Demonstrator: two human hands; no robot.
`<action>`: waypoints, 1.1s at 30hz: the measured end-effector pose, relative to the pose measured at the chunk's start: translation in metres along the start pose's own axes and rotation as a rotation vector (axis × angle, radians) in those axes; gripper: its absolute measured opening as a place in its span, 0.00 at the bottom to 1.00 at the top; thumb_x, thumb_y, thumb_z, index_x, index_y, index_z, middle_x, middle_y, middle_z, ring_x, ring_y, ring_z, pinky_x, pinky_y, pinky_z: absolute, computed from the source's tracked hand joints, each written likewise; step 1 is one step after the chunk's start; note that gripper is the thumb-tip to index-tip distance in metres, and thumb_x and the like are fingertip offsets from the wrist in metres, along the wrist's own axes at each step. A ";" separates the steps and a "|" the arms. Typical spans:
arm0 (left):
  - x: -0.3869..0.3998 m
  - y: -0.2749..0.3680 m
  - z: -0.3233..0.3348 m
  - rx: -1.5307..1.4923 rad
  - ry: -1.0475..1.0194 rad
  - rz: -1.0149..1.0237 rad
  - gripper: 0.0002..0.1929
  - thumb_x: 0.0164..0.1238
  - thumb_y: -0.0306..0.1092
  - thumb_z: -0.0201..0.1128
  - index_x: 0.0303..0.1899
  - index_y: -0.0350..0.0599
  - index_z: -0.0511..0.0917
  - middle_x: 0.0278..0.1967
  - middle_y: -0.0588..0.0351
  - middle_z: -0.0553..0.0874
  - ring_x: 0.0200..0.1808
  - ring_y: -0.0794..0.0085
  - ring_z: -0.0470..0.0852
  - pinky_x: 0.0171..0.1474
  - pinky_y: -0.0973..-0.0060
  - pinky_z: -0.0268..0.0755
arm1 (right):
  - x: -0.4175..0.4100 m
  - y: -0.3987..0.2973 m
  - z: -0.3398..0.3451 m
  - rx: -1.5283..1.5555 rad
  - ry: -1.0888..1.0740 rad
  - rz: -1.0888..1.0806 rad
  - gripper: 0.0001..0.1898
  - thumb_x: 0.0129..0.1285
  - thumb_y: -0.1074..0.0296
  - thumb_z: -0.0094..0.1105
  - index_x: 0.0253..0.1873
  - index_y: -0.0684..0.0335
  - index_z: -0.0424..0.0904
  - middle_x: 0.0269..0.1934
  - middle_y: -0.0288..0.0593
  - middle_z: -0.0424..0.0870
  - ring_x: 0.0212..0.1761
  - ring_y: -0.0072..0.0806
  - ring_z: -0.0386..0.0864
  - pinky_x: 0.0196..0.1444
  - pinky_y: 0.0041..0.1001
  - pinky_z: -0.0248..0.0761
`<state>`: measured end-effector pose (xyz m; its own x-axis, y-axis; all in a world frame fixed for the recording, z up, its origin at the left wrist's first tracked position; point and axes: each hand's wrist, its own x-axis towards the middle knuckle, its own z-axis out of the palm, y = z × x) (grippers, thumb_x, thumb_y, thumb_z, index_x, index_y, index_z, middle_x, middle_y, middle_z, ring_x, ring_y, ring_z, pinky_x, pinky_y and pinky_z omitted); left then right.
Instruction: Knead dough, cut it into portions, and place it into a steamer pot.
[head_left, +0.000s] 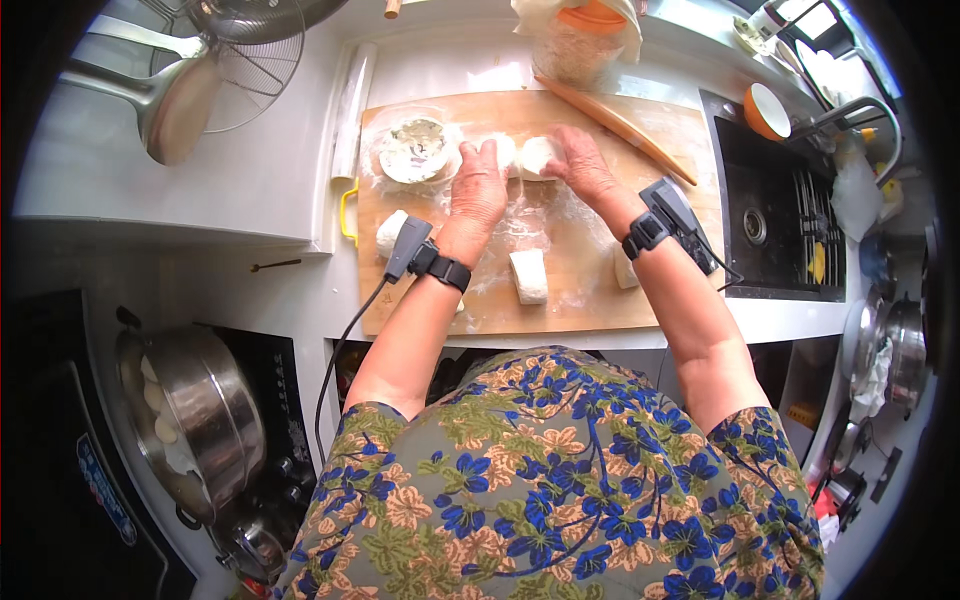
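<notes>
My left hand (480, 184) has its fingers around a white dough piece (505, 154) on the floured wooden board (480, 285). Just right of it, my right hand (589, 166), slightly blurred, grips the side of a rounder dough piece (537, 157). A cut dough block (529, 277) lies nearer to me. More dough shows by my left wrist (391, 234), and another lump (625, 267) is partly hidden by my right forearm. Left of my hands stands a round white bowl (414, 151) smeared with greenish bits.
A tapered wooden rolling pin (622, 131) lies across the board's back right. Behind it stands a container (577, 56) with an orange top. A dark sink (757, 217) adjoins on the right. A steel steamer pot (206, 420) holding pale pieces sits at lower left.
</notes>
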<state>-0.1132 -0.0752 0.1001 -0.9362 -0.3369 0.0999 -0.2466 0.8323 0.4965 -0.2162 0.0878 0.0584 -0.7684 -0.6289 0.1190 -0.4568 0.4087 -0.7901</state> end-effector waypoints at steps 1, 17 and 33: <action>-0.003 -0.002 0.003 0.024 0.015 0.070 0.19 0.63 0.32 0.61 0.54 0.38 0.70 0.50 0.34 0.72 0.48 0.43 0.79 0.50 0.56 0.74 | -0.004 -0.001 0.001 -0.017 -0.007 -0.008 0.30 0.48 0.61 0.69 0.58 0.64 0.73 0.49 0.55 0.80 0.55 0.51 0.72 0.60 0.42 0.64; -0.029 -0.028 0.019 -0.256 0.113 -0.145 0.26 0.70 0.33 0.55 0.65 0.33 0.60 0.61 0.32 0.69 0.64 0.42 0.66 0.67 0.58 0.60 | -0.022 -0.058 0.065 -0.106 0.082 -0.099 0.38 0.46 0.74 0.67 0.65 0.66 0.61 0.60 0.62 0.65 0.61 0.56 0.64 0.66 0.44 0.60; -0.039 0.001 0.027 -0.525 0.022 -0.179 0.28 0.72 0.40 0.55 0.66 0.32 0.60 0.62 0.30 0.68 0.64 0.44 0.69 0.67 0.62 0.62 | -0.046 -0.030 0.051 -0.048 0.228 -0.006 0.39 0.47 0.73 0.65 0.67 0.67 0.58 0.63 0.62 0.64 0.64 0.58 0.62 0.68 0.44 0.58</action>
<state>-0.0837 -0.0491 0.0732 -0.8843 -0.4667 -0.0102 -0.2380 0.4319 0.8699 -0.1440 0.0703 0.0462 -0.8445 -0.4677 0.2608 -0.4782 0.4395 -0.7604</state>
